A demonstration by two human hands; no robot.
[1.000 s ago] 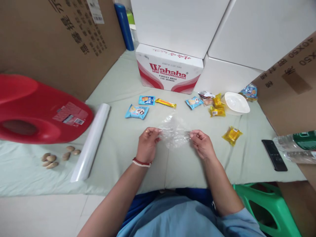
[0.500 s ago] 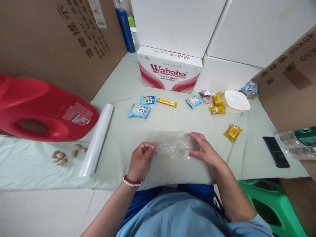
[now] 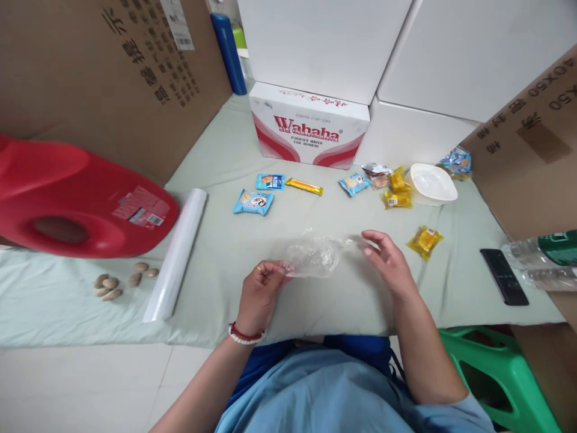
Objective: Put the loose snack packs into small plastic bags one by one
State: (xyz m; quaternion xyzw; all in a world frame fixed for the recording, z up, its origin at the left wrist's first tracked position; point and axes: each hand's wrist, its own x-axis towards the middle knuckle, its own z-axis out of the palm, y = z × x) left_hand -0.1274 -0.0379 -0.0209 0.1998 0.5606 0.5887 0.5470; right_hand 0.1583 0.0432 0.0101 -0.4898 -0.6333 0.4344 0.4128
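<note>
A crumpled, clear, thin plastic bag [image 3: 313, 255] is stretched out just above the green tablecloth in front of me. My left hand [image 3: 264, 285] pinches its left end between thumb and fingers. My right hand [image 3: 390, 264] is at the other end with its fingers apart and curved. A thin wisp of the plastic reaches close to those fingertips; I cannot tell whether it touches them. Beyond the bag lie two blue snack packets, one being the packet [image 3: 253, 202], and a yellow wrapped stick [image 3: 305, 187].
A white bowl [image 3: 433, 186] stands by several yellow packets [image 3: 425, 242] on the right, near a black phone [image 3: 503, 276] and plastic bottles [image 3: 552, 249]. Leftward are a film roll [image 3: 175, 258], several nuts [image 3: 108, 287] and a red jug [image 3: 90, 198]. A Wahaba carton [image 3: 311, 129] stands behind.
My right hand has moved right and slightly away from the bag, its fingers no longer around it. The bag now looks more spread out. My left hand keeps its pinch.
</note>
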